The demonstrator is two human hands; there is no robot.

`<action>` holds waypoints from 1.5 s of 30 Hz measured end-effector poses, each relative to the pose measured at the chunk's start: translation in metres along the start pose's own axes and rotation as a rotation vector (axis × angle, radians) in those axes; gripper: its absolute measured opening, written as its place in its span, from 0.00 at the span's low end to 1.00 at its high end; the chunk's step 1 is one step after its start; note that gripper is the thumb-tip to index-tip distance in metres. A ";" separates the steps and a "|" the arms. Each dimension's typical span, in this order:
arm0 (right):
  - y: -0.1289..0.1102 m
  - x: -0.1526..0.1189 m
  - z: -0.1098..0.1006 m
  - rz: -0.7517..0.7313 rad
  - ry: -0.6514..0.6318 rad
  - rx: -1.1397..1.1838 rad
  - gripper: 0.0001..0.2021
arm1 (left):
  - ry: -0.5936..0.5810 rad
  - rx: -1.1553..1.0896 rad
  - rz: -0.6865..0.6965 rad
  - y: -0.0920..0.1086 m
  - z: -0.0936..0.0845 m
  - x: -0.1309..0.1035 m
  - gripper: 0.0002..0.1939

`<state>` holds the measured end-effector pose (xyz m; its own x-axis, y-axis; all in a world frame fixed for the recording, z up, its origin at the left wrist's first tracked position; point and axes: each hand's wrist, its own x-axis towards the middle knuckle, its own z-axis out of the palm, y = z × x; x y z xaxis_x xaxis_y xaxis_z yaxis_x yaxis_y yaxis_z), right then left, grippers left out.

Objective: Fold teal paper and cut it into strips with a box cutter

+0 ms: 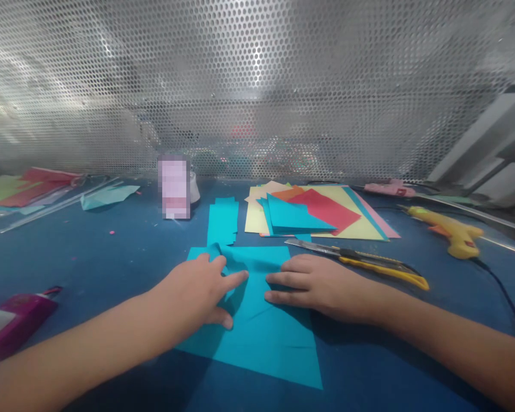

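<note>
A large sheet of blue paper [257, 343] lies on the blue table in front of me, with a raised fold along its upper left part. On the sheet's left side rests my left hand [206, 289], its fingers apart and the index finger pointing right. My right hand [311, 286] lies on the right edge of the sheet with its fingers stretched out toward the left. Neither hand has anything gripped in it. Just beyond the right hand is a yellow and black utility knife [369, 262], its blade extended.
Blue paper strips [223, 220] and a pile of coloured papers [360, 226] lie beyond the sheet. A yellow glue gun [461, 232] with a cable is at right, a magenta device [21, 323] at left. A perforated metal panel [257, 86] stands behind.
</note>
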<state>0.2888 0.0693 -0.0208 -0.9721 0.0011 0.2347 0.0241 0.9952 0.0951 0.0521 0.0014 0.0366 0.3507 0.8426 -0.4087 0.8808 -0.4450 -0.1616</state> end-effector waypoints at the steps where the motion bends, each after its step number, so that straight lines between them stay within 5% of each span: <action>1: 0.000 0.000 0.000 -0.001 -0.004 0.001 0.19 | -0.006 0.001 -0.005 0.000 0.000 0.000 0.37; 17: 0.000 -0.002 0.001 0.013 -0.004 0.011 0.19 | 0.183 -0.235 0.328 -0.015 0.011 0.002 0.26; 22: 0.000 -0.001 0.001 0.004 -0.009 0.002 0.19 | 0.258 -0.205 0.261 -0.010 0.016 0.010 0.12; 28: 0.000 0.000 0.001 0.002 -0.013 0.000 0.19 | 0.266 -0.125 0.185 0.000 0.014 0.013 0.24; 45: -0.001 -0.001 0.000 0.001 -0.025 -0.001 0.18 | 0.207 -0.208 0.197 -0.004 0.015 0.009 0.23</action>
<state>0.2896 0.0688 -0.0208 -0.9775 0.0044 0.2110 0.0253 0.9950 0.0962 0.0470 0.0065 0.0202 0.5586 0.7997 -0.2201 0.8283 -0.5519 0.0969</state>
